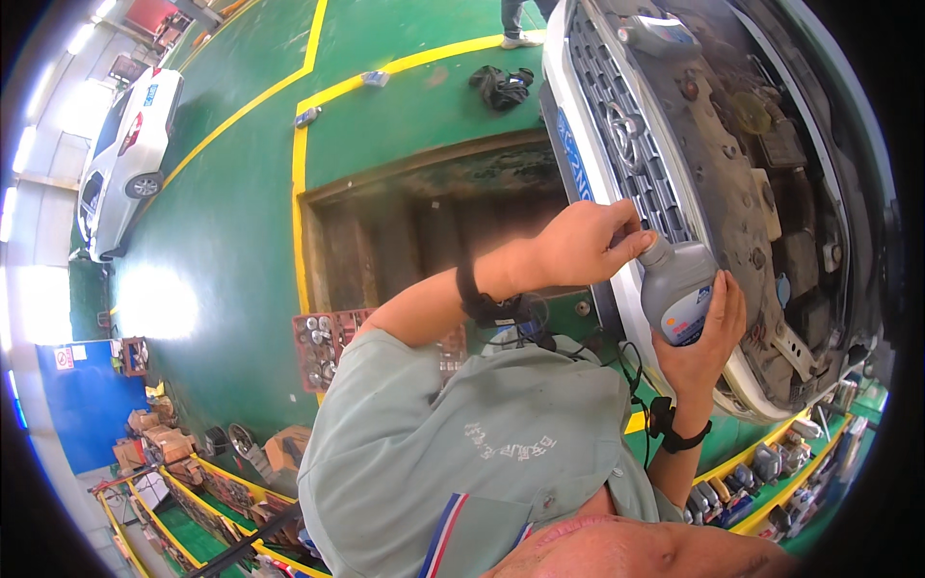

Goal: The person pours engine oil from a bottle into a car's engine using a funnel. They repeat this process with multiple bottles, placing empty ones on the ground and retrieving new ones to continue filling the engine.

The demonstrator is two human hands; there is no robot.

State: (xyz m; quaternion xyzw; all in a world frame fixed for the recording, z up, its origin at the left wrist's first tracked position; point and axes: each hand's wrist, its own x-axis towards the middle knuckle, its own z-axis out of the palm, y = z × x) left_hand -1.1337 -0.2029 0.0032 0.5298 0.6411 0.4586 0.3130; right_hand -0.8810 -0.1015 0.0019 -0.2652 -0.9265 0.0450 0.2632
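A grey plastic oil bottle (670, 289) with a label stands nearly upright before me, close to the front edge of a car's engine bay. My right hand (708, 332) is wrapped round its lower body from the right. At the bottle's mouth my left hand (597, 241) pinches with thumb and fingers at the cap, which those fingers mostly hide. Beyond it, another grey bottle (665, 39) lies across the front of the engine bay. The car's dark grille (626, 125) is just behind my left hand.
An inspection pit (424, 212) opens in the green floor before the car. A red tray of metal parts (323, 342) sits by its edge. A black bag (501, 87) and a person's shoe (523, 39) are farther off. Yellow racks hold bottles (766, 462) at lower right. A white car (130, 159) stands far left.
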